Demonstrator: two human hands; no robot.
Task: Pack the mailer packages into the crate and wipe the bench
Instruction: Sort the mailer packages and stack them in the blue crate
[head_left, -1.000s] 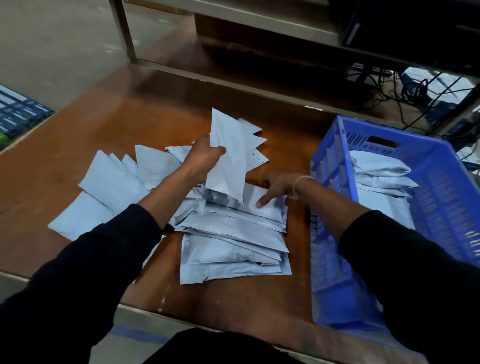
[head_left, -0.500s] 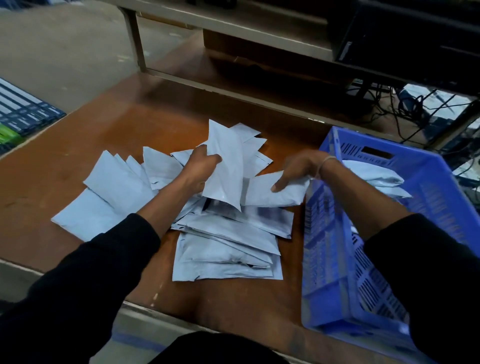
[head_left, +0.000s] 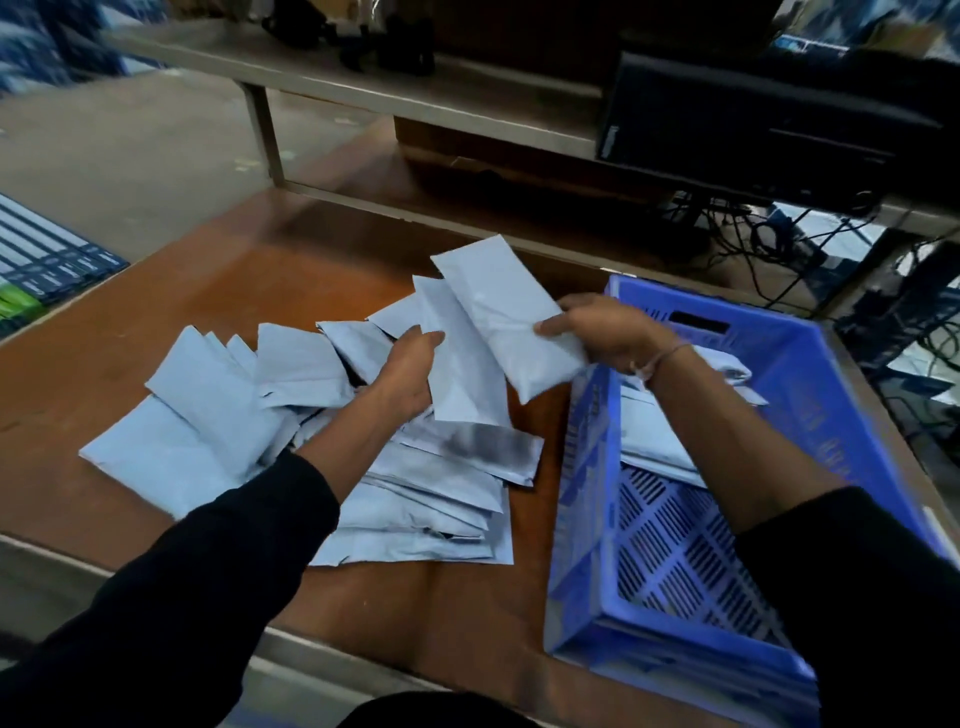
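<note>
The person stood at a brown wooden bench (head_left: 218, 291) with both forearms reaching forward, black sleeves pushed up. The left hand (head_left: 402, 376) was curled round a pale grey mailer (head_left: 462, 364), thumb on its upper face, holding it tilted above the pile. The right hand (head_left: 605, 332) gripped a second mailer (head_left: 506, 317) by its near end, thumb across the top and fingers underneath; this one angled up and away toward the far edge of the bench, lying partly over the one in the left hand. A thin band showed on the right wrist.

Below the hands, a loose pile of mailers (head_left: 415, 493) lay spread across the middle of the bench, fanning out toward the left edge and reaching close to the near edge. Some were pale grey, others showed a shiny silver face.

A blue plastic crate (head_left: 841, 395) with slotted walls and a lattice floor sat at the right end of the bench, just beside the pile. A few packed mailers (head_left: 654, 441) lay inside it against the far half, partly hidden by the right forearm.

Beyond the far edge of the bench ran a metal shelf (head_left: 415, 98), with a black box-shaped unit (head_left: 753, 119) and tangled cables (head_left: 779, 234) to the right.
</note>
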